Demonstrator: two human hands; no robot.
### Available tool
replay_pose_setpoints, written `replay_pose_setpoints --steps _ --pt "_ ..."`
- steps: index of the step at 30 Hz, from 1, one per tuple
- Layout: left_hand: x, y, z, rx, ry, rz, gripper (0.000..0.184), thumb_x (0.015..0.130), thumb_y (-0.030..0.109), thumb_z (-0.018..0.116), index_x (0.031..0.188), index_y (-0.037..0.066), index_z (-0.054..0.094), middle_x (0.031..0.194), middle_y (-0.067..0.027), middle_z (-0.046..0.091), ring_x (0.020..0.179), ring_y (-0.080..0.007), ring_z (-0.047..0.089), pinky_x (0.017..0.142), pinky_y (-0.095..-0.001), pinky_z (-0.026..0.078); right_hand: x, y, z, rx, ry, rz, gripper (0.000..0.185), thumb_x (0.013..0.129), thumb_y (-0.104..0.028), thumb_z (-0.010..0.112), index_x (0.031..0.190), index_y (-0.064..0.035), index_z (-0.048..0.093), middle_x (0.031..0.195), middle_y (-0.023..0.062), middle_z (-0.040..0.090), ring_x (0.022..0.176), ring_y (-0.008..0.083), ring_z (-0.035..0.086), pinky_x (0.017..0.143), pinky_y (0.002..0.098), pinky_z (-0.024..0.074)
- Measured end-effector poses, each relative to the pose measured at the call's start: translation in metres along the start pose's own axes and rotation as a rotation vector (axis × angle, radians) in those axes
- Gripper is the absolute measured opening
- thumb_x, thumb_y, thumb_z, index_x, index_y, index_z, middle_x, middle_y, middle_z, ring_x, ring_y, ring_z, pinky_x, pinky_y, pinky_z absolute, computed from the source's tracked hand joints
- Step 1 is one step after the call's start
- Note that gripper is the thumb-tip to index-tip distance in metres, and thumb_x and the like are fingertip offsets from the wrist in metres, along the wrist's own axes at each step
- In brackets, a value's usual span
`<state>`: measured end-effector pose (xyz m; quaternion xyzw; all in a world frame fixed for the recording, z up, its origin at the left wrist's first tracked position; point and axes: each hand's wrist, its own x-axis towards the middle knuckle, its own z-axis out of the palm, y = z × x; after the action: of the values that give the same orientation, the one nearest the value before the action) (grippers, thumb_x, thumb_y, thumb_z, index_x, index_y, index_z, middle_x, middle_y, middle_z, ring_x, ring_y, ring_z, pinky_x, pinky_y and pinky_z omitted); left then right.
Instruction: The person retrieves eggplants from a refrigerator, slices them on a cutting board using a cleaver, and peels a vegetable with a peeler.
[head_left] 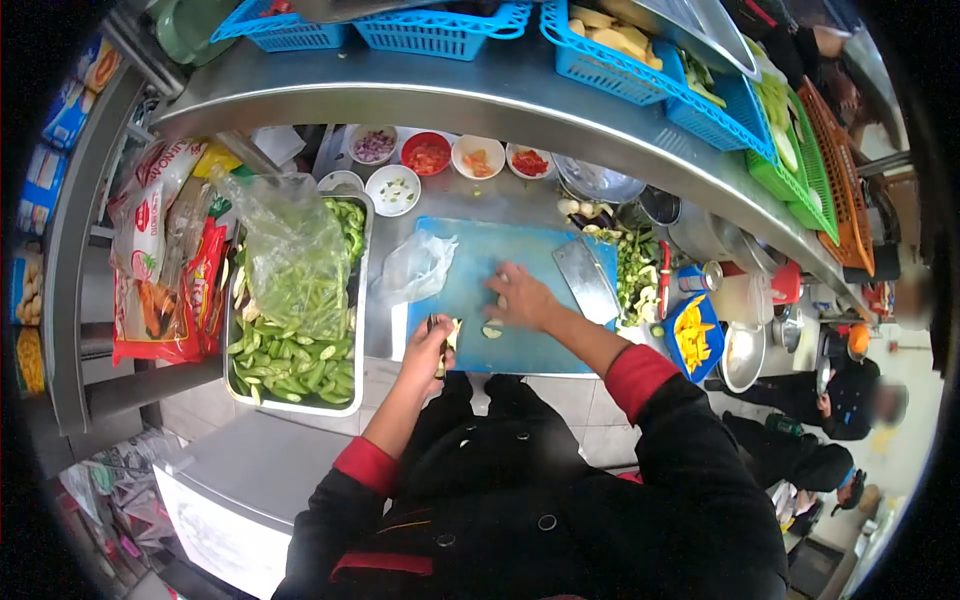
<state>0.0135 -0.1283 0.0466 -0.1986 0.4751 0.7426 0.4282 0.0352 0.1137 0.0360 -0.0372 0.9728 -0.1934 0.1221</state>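
Board point(470, 265) sits on the table point(450, 200), both hands working over its near half.

Left hand point(428, 352) is pinching a pale green piece point(453, 335) at the board's near left edge. Dark strip point(432, 322) pokes up at that grip; can't tell if it's peel or a small blade.

Right hand point(520, 298) is over the middle of the board, palm down, fingers part curled. Might be something pale under the fingertips, but can't tell if it's pinched or just covered. One loose slice point(492, 330) lies on the board, just nearside of that hand.

Cleaver point(585, 280) lies flat at the board's right side, neither hand on it. Bag point(418, 267) is crumpled across the left edge. Tray point(364, 300) of cut greens point(295, 365) is left of the board, clear plastic point(290, 245) over part of it. Bowls point(388, 208) stand past the far edge.

My read: step in hand is fingertip work on small pieces, no cleaver involved. Next move calls for a firm left pinch on the piece and a light right fingertip hold, knuckles clear of the dark strip in case it's sharp.
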Motion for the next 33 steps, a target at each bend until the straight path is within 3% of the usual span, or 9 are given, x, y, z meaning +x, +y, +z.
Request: replay_pose_setpoints --steps 2,5,9,12,21,23,27,30,33 --pt "-0.005 -0.004 -0.011 -0.022 -0.041 -0.004 0.01 0.095 0.021 0.064 0.101 0.016 0.057 0.081 -0.0009 0.057 0.055 -0.0096 0.048 0.045 -0.0253 0.037 -0.025 -0.015 0.002 0.103 -0.067 0.085 0.056 0.077 -0.03 0.076 0.129 -0.015 0.06 0.132 0.0187 0.047 0.124 0.0397 0.051 0.101 0.0479 0.0489" --pt "-0.012 -0.007 -0.015 -0.02 -0.024 -0.039 0.014 0.094 0.021 0.064 0.104 0.017 0.056 0.084 -0.0012 0.057 0.056 -0.0095 0.048 0.045 -0.0239 0.038 -0.034 -0.034 0.016 0.125 -0.094 0.153 0.056 0.076 -0.03 0.077 0.127 -0.0167 0.059 0.128 0.0197 0.046 0.12 0.0404 0.053 0.1 0.0481 0.0493" --pt "-0.017 -0.009 -0.01 0.008 0.001 -0.028 0.012 0.095 0.021 0.063 0.103 0.016 0.055 0.081 -0.0001 0.054 0.057 -0.0091 0.048 0.044 -0.0241 0.038 -0.034 -0.024 0.068 0.144 -0.001 0.086 0.05 0.075 -0.018 0.073 0.123 -0.0167 0.059 0.126 0.021 0.046 0.113 0.0408 0.057 0.094 0.0474 0.0522" --pt "-0.026 -0.005 0.004 0.0 0.021 -0.016 0.013 0.095 0.021 0.062 0.105 0.017 0.053 0.085 -0.0008 0.055 0.057 -0.0098 0.047 0.046 -0.0253 0.038 -0.038 -0.03 0.063 0.097 0.025 0.138 0.046 0.076 -0.013 0.07 0.121 -0.014 0.06 0.126 0.0205 0.046 0.11 0.0403 0.058 0.091 0.0463 0.0538" --pt "-0.038 -0.022 0.03 -0.001 0.021 0.06 0.018 0.095 0.025 0.063 0.106 0.018 0.052 0.087 -0.0018 0.054 0.059 -0.0107 0.047 0.047 -0.0258 0.037 -0.063 -0.03 0.033 0.069 -0.063 0.046 0.044 0.078 -0.012 0.067 0.122 -0.0105 0.062 0.128 0.0212 0.047 0.111 0.0415 0.059 0.089 0.0492 0.0549" --pt "-0.044 -0.026 0.038 -0.011 0.002 0.086 0.018 0.095 0.026 0.063 0.106 0.018 0.051 0.087 -0.0019 0.054 0.059 -0.0108 0.047 0.047 -0.0258 0.037 -0.076 -0.027 0.036 0.043 0.024 -0.056 0.031 0.084 -0.008 0.058 0.115 -0.0066 0.065 0.129 0.0219 0.049 0.108 0.0411 0.059 0.09 0.0475 0.0543" --pt "-0.06 -0.036 0.052 -0.017 0.052 0.124 0.02 0.093 0.029 0.066 0.103 0.018 0.052 0.086 -0.0015 0.053 0.058 -0.0108 0.047 0.047 -0.0255 0.037 -0.075 -0.009 0.046 0.092 -0.035 -0.109 0.03 0.085 -0.01 0.058 0.113 -0.0072 0.067 0.132 0.0217 0.05 0.11 0.0419 0.059 0.088 0.0485 0.0548" --pt "-0.076 -0.042 0.066 -0.029 0.08 0.159 0.021 0.092 0.03 0.068 0.102 0.018 0.052 0.084 -0.001 0.053 0.057 -0.0106 0.047 0.046 -0.0253 0.036 -0.074 -0.001 0.069 0.06 0.041 -0.132 0.026 0.084 -0.015 0.061 0.108 -0.0085 0.068 0.127 0.0203 0.049 0.107 0.0422 0.059 0.087 0.0512 0.0554" --pt "-0.097 -0.028 0.094 0.003 0.093 0.193 0.023 0.091 0.03 0.069 0.102 0.018 0.053 0.083 -0.0003 0.054 0.057 -0.0103 0.048 0.046 -0.0252 0.036 -0.072 0.013 0.073 0.075 0.09 -0.11 0.021 0.083 -0.015 0.061 0.101 -0.0074 0.069 0.112 0.0198 0.057 0.101 0.0371 0.061 0.081 0.0492 0.056"
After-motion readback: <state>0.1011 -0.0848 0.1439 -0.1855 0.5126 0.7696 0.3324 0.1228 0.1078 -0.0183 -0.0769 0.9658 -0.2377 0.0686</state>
